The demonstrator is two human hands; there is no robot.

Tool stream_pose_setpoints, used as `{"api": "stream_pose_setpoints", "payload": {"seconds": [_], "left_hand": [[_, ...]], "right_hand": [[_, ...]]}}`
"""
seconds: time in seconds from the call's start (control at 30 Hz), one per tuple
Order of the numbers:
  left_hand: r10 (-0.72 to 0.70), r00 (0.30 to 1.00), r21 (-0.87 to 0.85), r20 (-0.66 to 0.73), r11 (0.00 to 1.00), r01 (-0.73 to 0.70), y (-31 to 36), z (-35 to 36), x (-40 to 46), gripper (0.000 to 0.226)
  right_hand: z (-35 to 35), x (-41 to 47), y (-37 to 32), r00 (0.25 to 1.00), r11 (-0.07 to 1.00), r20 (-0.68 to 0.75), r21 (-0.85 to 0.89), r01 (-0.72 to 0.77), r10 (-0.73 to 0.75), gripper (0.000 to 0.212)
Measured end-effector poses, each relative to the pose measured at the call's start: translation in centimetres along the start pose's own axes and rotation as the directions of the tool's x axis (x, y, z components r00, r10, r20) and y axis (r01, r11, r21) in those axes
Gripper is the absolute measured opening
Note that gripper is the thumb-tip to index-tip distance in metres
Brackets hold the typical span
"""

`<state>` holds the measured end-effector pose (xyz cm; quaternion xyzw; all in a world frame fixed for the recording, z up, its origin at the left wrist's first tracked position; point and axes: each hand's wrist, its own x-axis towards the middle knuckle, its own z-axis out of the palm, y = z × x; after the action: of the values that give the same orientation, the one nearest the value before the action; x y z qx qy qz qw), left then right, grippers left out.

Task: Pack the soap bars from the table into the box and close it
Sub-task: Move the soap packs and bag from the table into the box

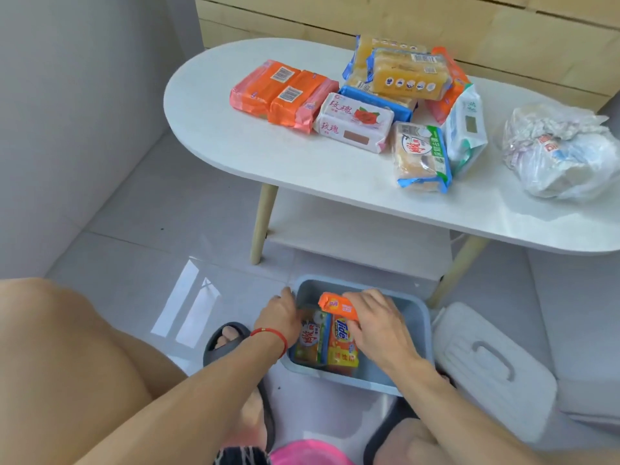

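Gripping an orange soap bar [337,308], the right hand [379,325] is closed around its long sides above the box [416,330]. Left hand [280,313] fingers are hidden among packed bars; closure cannot be told. Slick wrapper, stiff bar: slipping is judged likely.

Crinkly plastic bag [558,152] stuffed with something sits at my table's right end. Grey slide sandal [223,340] on my foot, glossy floor tiles [141,229], wood-panel wall [419,18] behind.

White oval table [268,156] — soap bars [355,124], plastic bag [563,152]; floor — box [416,317], lid [493,367]
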<state>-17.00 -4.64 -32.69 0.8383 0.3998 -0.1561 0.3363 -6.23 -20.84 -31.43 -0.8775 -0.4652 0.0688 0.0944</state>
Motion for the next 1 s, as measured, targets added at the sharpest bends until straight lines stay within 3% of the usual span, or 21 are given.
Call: {"api": "stream_pose_setpoints", "payload": {"seconds": [0.13, 0.3, 0.63, 0.7, 0.8, 0.9, 1.0], "left_hand": [[0.043, 0.999, 0.082, 0.024, 0.996, -0.045, -0.9, 1.1, 0.4, 0.049], [0.037, 0.999, 0.034, 0.02, 0.999, -0.038, -1.5, 1.1, 1.1, 0.057], [0.016, 1.0, 0.009, 0.017, 1.0, -0.016, -1.6, 1.0, 1.1, 0.059], [0.014, 1.0, 0.02, 0.026, 1.0, -0.015, -1.6, 1.0, 1.0, 0.061], [-0.001, 1.0, 0.027, 0.023, 1.0, 0.0, -1.7, 1.0, 1.1, 0.062], [0.006, 1.0, 0.031, 0.024, 0.999, -0.007, -1.5, 1.1, 1.1, 0.062], [-0.01, 1.0, 0.037, 0.019, 0.999, 0.009, -1.3, 1.1, 1.1, 0.063]], "right_hand": [[4.1, 1.3, 0.0, 0.989, 0.999, 0.146, -0.043, -0.013, 0.02, 0.05], [7.8, 2.8, -1.1, 0.99, 0.991, 0.121, -0.122, -0.059, 0.074, 0.05], [8.4, 3.6, -0.5, 0.995, 0.997, 0.1, -0.075, 0.034, -0.026, 0.066], [8.2, 2.5, -0.6, 0.997, 0.999, 0.079, -0.046, -0.01, 0.014, 0.067], [8.5, 1.4, -1.5, 0.976, 0.976, 0.086, 0.064, -0.207, 0.201, 0.066], [9.4, 1.5, -2.1, 0.923, 0.908, 0.243, 0.228, -0.353, 0.298, 0.079], [10.1, 1.3, -2.1, 0.893, 0.947, 0.391, 0.13, -0.294, 0.224, 0.084]]}}
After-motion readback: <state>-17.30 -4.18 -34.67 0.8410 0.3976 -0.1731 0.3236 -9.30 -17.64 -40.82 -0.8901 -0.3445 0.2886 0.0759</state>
